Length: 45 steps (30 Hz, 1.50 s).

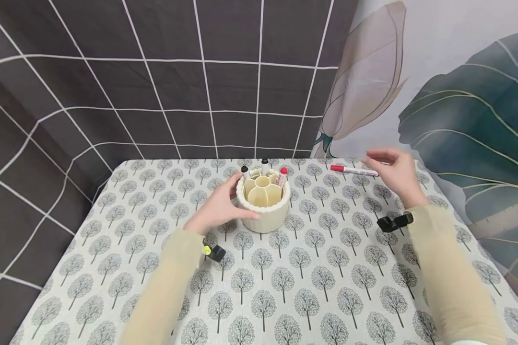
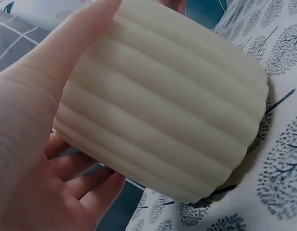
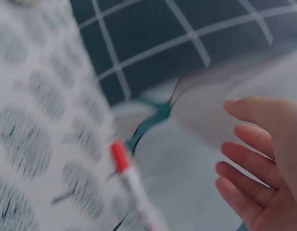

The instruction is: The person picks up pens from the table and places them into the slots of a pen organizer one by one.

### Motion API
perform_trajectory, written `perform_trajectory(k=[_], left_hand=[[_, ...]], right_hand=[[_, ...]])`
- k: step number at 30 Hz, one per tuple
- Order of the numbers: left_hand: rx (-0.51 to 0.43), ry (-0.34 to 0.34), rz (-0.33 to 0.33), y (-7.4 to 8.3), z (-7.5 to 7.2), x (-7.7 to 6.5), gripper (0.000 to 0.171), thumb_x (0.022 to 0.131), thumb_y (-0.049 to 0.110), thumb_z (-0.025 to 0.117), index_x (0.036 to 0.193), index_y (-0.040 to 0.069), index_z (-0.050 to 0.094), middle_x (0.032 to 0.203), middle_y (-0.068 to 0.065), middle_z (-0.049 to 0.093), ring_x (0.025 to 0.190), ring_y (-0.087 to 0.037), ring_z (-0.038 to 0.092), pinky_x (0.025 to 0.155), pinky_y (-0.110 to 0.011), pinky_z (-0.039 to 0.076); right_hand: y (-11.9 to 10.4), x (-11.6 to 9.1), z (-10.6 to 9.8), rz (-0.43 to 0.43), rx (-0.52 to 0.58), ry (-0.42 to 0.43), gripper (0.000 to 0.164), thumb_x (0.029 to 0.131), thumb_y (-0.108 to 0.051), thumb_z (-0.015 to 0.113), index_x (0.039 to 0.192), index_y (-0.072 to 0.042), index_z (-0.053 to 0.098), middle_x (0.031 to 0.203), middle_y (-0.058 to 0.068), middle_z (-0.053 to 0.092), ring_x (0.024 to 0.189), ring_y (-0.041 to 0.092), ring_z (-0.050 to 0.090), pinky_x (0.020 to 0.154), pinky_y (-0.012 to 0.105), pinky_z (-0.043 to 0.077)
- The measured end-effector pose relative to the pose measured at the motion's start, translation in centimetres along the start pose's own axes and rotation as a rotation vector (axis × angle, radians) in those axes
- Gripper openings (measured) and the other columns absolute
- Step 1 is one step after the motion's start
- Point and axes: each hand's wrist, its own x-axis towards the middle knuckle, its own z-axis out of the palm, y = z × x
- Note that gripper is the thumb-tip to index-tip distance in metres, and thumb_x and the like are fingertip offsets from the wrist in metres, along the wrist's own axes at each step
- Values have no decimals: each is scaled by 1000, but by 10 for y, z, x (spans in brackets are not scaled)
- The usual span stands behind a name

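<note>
My left hand [image 1: 217, 207] grips a round cream pen holder [image 1: 267, 221], thumb along its near side and fingers round its left side. Ribbed walls of the holder fill the left wrist view, its base at the tablecloth. Inside it are curved dividers around a central ring. Two black-capped markers [image 1: 265, 166] and a red-capped marker [image 1: 282, 176] stand in compartments at its back and right. Over at the far right, a white marker with a red cap [image 1: 337, 168] lies on the cloth. My right hand [image 1: 400, 175] is beside its uncapped-looking end, fingers loosely extended and holding nothing.
A tree-print cloth [image 1: 285, 278] covers the table. Behind it hangs a dark curtain with a white grid [image 1: 172, 86], and a pale floral curtain [image 1: 371, 96] hangs at the right. Small black cameras [image 1: 394, 222] are strapped to both wrists.
</note>
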Motion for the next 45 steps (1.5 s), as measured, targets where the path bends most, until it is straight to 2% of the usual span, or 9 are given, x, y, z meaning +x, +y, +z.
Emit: perform_trajectory(k=[4, 7, 12, 15, 18, 23, 31, 37, 45], left_hand=[[43, 29, 7, -3, 4, -8, 136, 56, 53, 97, 162, 10, 24, 160, -8, 36, 137, -27, 47, 113, -42, 38], [32, 50, 13, -3, 6, -16, 136, 57, 51, 98, 162, 12, 22, 161, -8, 35, 138, -27, 46, 112, -41, 39], [-26, 70, 38, -2, 10, -30, 128, 61, 33, 101, 162, 17, 24, 158, -4, 39, 137, -23, 47, 110, -36, 42], [-57, 76, 42, -1, 11, -37, 124, 62, 29, 101, 161, 21, 27, 157, -1, 41, 135, -23, 49, 108, -37, 44], [-62, 83, 35, 0, 11, -43, 123, 62, 31, 100, 161, 22, 27, 156, -2, 42, 133, -26, 51, 108, -43, 44], [-29, 105, 4, 4, 12, -48, 127, 62, 34, 100, 162, 23, 24, 153, -2, 44, 132, -28, 53, 109, -44, 43], [87, 156, -6, 8, 16, -36, 125, 62, 41, 99, 161, 15, 27, 155, -6, 43, 136, -26, 47, 111, -43, 41], [120, 160, -35, 12, 21, -24, 133, 58, 59, 95, 163, 20, 23, 160, -6, 36, 140, -28, 43, 111, -58, 37], [114, 185, -31, 6, 22, -14, 133, 54, 63, 95, 162, 26, 26, 157, -4, 40, 139, -25, 43, 110, -57, 39]], right_hand=[[26, 2, 0, 45, -84, -8, 58, 97, -43, 69, 138, -3, 61, 141, 22, 57, 126, 37, 56, 96, 35, 52], [39, 4, 2, 46, -131, -21, 57, 98, -38, 68, 141, -2, 58, 148, 25, 49, 130, 46, 49, 103, 56, 46], [55, 10, 7, 73, -167, -63, 56, 99, -30, 68, 145, -1, 53, 149, 31, 42, 131, 51, 45, 103, 62, 44], [62, 14, 8, 87, -181, -103, 56, 99, -27, 68, 145, 1, 52, 145, 34, 44, 129, 51, 47, 98, 60, 47], [68, 18, 9, 77, -208, -142, 55, 99, -26, 68, 143, 4, 53, 133, 33, 54, 111, 44, 54, 80, 45, 52], [73, 20, 9, 68, -239, -170, 52, 99, -23, 68, 139, 8, 55, 113, 27, 62, 83, 28, 51, 54, 28, 43], [75, 18, 9, 88, -275, -164, 42, 96, -12, 68, 133, 7, 61, 111, 27, 62, 86, 29, 55, 60, 28, 47], [78, 17, 9, 60, -301, -137, 32, 95, -10, 69, 123, 6, 68, 102, 24, 68, 81, 28, 60, 61, 29, 48], [75, 15, 9, 26, -304, -165, 30, 96, -12, 69, 120, 6, 70, 99, 23, 69, 80, 29, 61, 66, 37, 48]])
